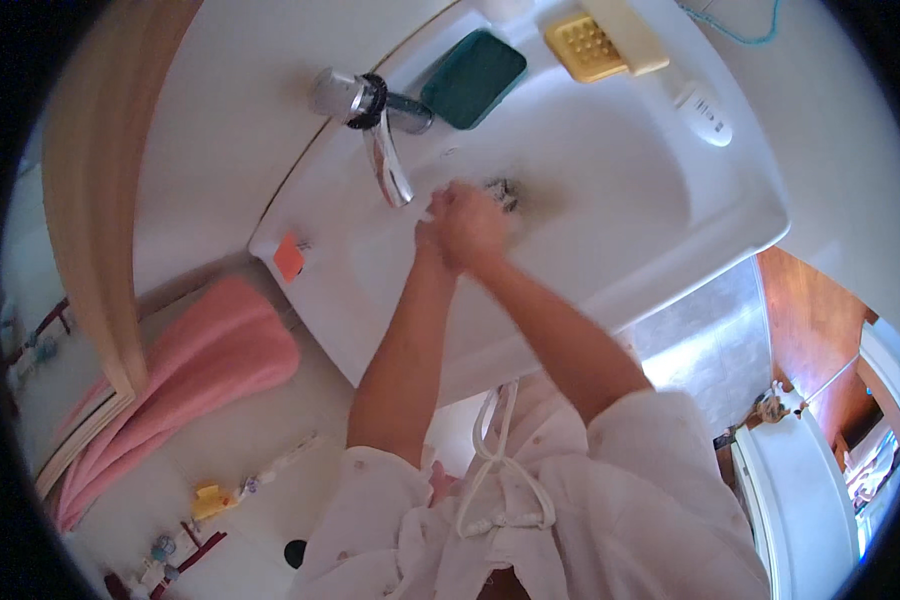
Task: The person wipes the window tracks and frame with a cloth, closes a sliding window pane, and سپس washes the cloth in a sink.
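My left hand (433,232) and my right hand (474,225) are pressed together over the bowl of a white ceramic sink (570,255). Both are blurred, and the fingers overlap, so whether something lies between the palms is hidden. Just left of them is the spout of a chrome faucet (391,172). The metal drain (502,193) shows right behind my right hand. A dark green rectangular object (474,79) rests at the back of the sink, beside the faucet.
A yellow soap dish (581,46) and a white oval object with markings (705,116) sit on the sink's far rim. An orange diamond-shaped piece (289,257) is at the left corner. A pink towel (225,352) hangs at left, near a wood-framed mirror (97,187).
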### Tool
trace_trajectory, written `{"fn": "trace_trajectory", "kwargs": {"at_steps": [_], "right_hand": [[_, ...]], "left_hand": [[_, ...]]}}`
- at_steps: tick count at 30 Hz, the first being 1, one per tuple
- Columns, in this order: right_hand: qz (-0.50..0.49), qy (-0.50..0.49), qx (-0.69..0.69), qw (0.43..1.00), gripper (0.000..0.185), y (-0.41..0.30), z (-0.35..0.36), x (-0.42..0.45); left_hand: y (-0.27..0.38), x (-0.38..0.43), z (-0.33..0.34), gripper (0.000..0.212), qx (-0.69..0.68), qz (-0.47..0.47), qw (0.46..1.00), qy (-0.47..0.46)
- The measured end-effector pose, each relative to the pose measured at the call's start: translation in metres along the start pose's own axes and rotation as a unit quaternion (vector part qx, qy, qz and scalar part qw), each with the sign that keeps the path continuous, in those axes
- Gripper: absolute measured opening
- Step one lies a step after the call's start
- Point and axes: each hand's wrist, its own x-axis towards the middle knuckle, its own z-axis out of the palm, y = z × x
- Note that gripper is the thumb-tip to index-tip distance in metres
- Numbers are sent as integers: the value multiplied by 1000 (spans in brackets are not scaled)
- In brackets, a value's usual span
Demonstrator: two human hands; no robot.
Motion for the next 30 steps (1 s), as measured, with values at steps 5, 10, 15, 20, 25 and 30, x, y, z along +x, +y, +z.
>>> {"fn": "trace_trajectory", "kwargs": {"at_steps": [5, 10, 15, 20, 25, 30], "right_hand": [[78, 31, 14, 996, 26, 17, -20, 26], [-128, 183, -12, 975, 25, -17, 11, -32], [69, -6, 3, 998, 26, 30, -13, 35], [291, -75, 397, 867, 24, 42, -55, 45], [223, -47, 587, 776, 23, 78, -67, 42], [245, 38, 629, 737, 23, 65, -90, 40]], "left_hand": [[-1, 2, 77, 26, 28, -62, 974, 215], [10, 6, -21, 22, -80, -12, 996, -32], [17, -19, 26, 26, -74, -101, 988, 90], [43, -52, 32, 36, 53, 62, 981, 175], [58, -68, 31, 31, 34, 125, 947, 295], [77, -94, 9, 24, -45, 178, 926, 330]]}}
